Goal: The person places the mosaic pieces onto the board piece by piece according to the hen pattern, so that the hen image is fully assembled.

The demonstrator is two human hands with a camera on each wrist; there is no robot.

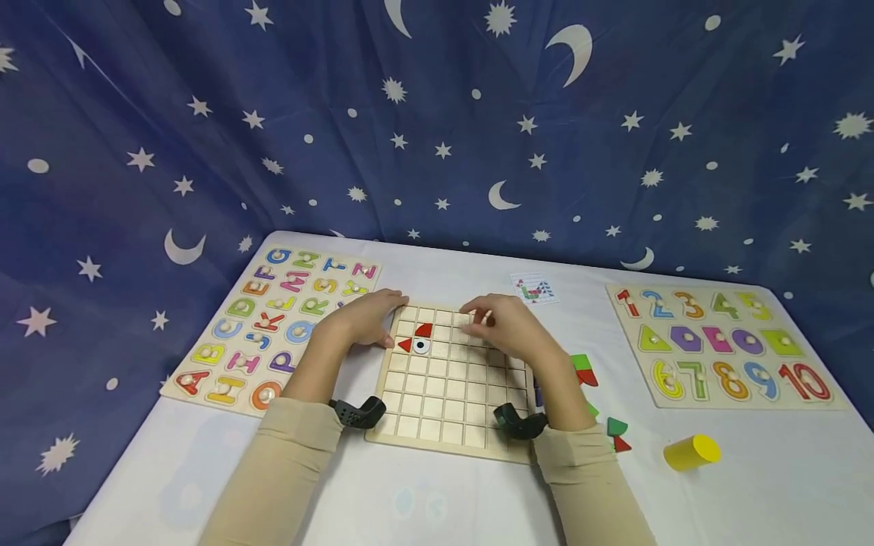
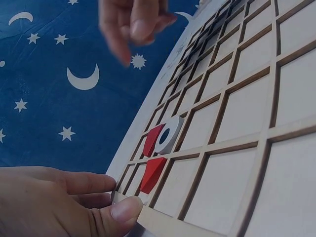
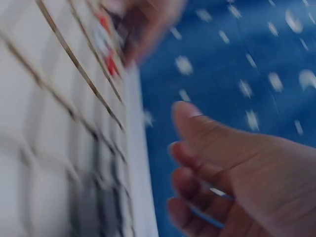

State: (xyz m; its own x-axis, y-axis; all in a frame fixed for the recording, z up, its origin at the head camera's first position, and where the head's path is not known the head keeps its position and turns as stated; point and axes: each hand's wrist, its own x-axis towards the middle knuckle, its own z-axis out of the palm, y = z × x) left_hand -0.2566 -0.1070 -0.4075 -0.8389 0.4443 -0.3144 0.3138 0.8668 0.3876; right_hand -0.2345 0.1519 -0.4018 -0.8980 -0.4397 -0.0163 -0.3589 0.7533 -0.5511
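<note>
Over the board's far side: my right hand (image 1: 507, 324), fingers loosely bent, thumb apart from forefinger, nothing held.
At the far left corner: my left hand (image 1: 365, 317), fingers fairly straight, fingertips and thumb touching the rim.
Board (image 1: 454, 390): flat on the table (image 1: 341, 478), squarish, between my hands and reaching back toward me.
Eye disc (image 1: 421, 346): in a cell near the left rim, left of my right fingertips.
Beak triangle (image 1: 404, 345): just beside the disc, its point toward the left rim.
Red curved piece (image 1: 423, 331): one cell beyond the disc.
Nearer to these three: my left hand.
Loose pieces: a green square (image 1: 579, 361), a red piece (image 1: 587, 377) and a green half-round (image 1: 617, 427), all right of the board, by my right forearm.
Way to them: rightward and back toward me from my right fingers; that hand is nearer, and I judge its own forearm crowds the path.
Half-round's long side: roughly sideways.
Picture card (image 1: 535, 288): just beyond my right hand, to its right.
Yellow cylinder (image 1: 693, 453): farther right, well apart from both hands.
</note>
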